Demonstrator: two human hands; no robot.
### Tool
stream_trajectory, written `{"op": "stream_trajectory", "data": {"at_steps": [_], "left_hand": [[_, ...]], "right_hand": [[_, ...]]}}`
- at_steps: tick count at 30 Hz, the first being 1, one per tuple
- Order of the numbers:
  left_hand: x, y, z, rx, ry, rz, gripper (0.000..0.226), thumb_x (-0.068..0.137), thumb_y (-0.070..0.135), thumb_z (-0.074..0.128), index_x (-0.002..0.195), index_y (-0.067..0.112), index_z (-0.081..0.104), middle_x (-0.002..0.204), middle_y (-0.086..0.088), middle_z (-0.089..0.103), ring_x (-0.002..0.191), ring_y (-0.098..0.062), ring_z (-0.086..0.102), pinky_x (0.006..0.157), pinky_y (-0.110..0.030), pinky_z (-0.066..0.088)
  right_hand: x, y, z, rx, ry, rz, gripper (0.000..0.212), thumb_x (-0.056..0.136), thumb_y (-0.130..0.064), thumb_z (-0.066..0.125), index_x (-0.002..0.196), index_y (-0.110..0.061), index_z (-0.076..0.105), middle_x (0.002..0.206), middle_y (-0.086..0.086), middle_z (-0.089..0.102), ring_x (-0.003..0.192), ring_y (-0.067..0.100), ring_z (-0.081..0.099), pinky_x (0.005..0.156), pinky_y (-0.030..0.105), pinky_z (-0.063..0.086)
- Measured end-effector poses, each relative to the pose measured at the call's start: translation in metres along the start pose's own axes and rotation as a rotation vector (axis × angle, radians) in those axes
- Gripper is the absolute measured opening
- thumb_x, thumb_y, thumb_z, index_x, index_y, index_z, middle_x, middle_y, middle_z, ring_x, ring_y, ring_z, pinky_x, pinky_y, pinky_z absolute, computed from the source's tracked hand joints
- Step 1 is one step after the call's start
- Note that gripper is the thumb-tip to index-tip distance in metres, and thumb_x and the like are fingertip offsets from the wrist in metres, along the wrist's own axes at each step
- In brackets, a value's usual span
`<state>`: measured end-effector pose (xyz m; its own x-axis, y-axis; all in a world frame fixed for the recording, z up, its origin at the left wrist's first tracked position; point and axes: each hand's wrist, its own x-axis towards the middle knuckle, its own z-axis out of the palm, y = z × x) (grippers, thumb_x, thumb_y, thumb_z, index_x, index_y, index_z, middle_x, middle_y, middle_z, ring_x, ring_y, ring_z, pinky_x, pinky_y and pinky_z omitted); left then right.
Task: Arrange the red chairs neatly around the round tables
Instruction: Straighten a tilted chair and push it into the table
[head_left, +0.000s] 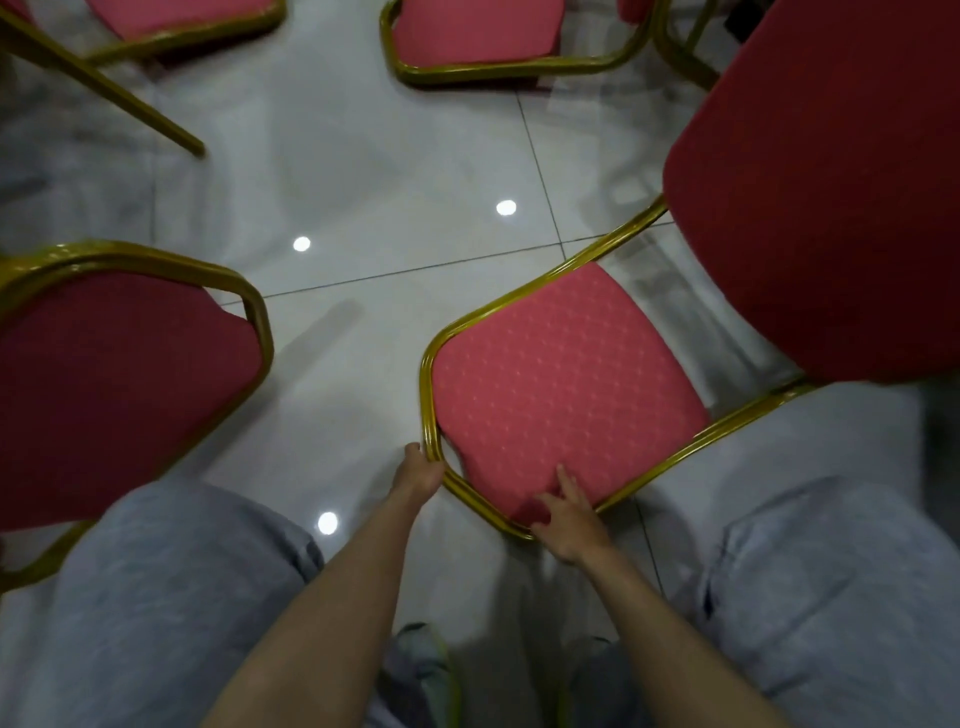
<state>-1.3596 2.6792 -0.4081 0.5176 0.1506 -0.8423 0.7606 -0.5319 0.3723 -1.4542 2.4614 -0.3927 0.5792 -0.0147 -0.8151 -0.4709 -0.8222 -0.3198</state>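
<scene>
A: Well, where is the red chair (561, 384)?
B: Centre right of the frame, on the tiled floor (363, 156); its backrest is cut off at the right edge.
A: And the hands?
B: The left hand (422, 470) grips the seat's lower-left frame corner, fingertips hidden beneath; the right hand (569, 519) lies with fingers spread flat on the cushion's near edge; the shoes (421, 660) at the bottom are blurred.
</scene>
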Motion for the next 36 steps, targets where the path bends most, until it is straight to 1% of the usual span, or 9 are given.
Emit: {"op": "stream_trajectory", "data": {"at_steps": [3,9,12,20,24,28,30,33,36], "left_hand": [[0.006,0.000,0.003,-0.004,-0.019,-0.047,0.044,0.099,0.019,0.052,0.139,0.008,0.040,0.129,-0.019,0.058,0.116,-0.035,0.060,0.100,-0.049,0.053],[0.020,-0.011,0.026,0.077,0.072,-0.044,0.042,0.100,0.030,0.054,0.132,0.005,0.041,0.124,-0.021,0.063,0.111,-0.038,0.064,0.099,-0.050,0.054],[0.018,-0.013,0.035,0.117,0.073,-0.059,0.044,0.102,0.035,0.051,0.132,0.005,0.044,0.123,-0.020,0.064,0.109,-0.038,0.066,0.098,-0.049,0.055],[0.016,-0.009,0.036,-0.052,0.099,-0.074,0.027,0.102,0.019,0.052,0.125,0.006,0.053,0.118,-0.019,0.065,0.104,-0.036,0.066,0.088,-0.050,0.061],[0.009,-0.014,0.033,-0.155,0.136,-0.019,0.021,0.099,0.010,0.057,0.113,-0.005,0.061,0.110,-0.026,0.068,0.101,-0.041,0.069,0.086,-0.054,0.060],[-0.024,-0.016,0.013,-0.141,0.265,0.072,0.024,0.093,0.013,0.066,0.099,-0.011,0.064,0.100,-0.030,0.069,0.093,-0.039,0.070,0.085,-0.053,0.059],[-0.052,-0.016,0.000,-0.167,0.279,0.067,0.027,0.094,0.021,0.069,0.095,-0.005,0.061,0.098,-0.026,0.068,0.092,-0.038,0.069,0.084,-0.051,0.059],[-0.103,-0.011,-0.027,-0.189,0.300,0.046,0.019,0.091,0.013,0.068,0.094,0.006,0.050,0.090,-0.016,0.059,0.092,-0.035,0.065,0.079,-0.042,0.056],[-0.157,0.001,-0.061,-0.202,0.304,0.029,0.034,0.092,0.008,0.067,0.106,0.010,0.036,0.091,-0.010,0.053,0.089,-0.031,0.061,0.081,-0.043,0.057]], "right_hand": [[0.001,-0.002,0.002,0.009,-0.036,-0.014,0.050,0.099,-0.033,0.059,0.148,-0.037,0.051,0.169,0.003,-0.023,0.158,0.028,-0.012,0.127,0.038,0.009],[0.002,0.005,0.010,0.010,-0.027,-0.046,0.039,0.096,-0.039,0.062,0.135,-0.040,0.059,0.165,-0.004,-0.033,0.156,0.023,-0.020,0.126,0.047,0.020],[0.000,0.011,0.007,0.031,-0.055,-0.077,0.041,0.096,-0.042,0.064,0.136,-0.039,0.059,0.164,-0.004,-0.035,0.155,0.022,-0.024,0.126,0.048,0.016],[0.007,0.014,0.006,0.035,-0.128,-0.080,0.047,0.095,-0.038,0.065,0.140,-0.038,0.052,0.161,-0.004,-0.040,0.153,0.022,-0.030,0.128,0.048,0.010],[-0.002,0.009,0.000,-0.015,-0.076,-0.067,0.049,0.097,-0.033,0.060,0.145,-0.036,0.047,0.168,-0.002,-0.026,0.157,0.023,-0.017,0.129,0.046,0.011],[-0.038,0.002,-0.020,-0.013,0.046,-0.135,0.052,0.099,-0.030,0.058,0.149,-0.028,0.046,0.172,-0.003,0.005,0.157,0.022,0.014,0.127,0.039,0.021],[-0.067,-0.004,-0.027,0.067,0.113,-0.173,0.051,0.100,-0.024,0.057,0.150,-0.026,0.046,0.170,-0.004,0.019,0.154,0.020,0.025,0.126,0.037,0.025],[-0.121,-0.019,-0.039,0.135,0.103,-0.196,0.053,0.101,-0.019,0.056,0.151,-0.028,0.044,0.167,-0.003,0.025,0.153,0.020,0.028,0.125,0.039,0.027],[-0.179,-0.039,-0.055,0.194,0.106,-0.209,0.052,0.101,-0.017,0.057,0.150,-0.029,0.045,0.161,-0.001,0.036,0.147,0.022,0.038,0.121,0.039,0.033]]}}
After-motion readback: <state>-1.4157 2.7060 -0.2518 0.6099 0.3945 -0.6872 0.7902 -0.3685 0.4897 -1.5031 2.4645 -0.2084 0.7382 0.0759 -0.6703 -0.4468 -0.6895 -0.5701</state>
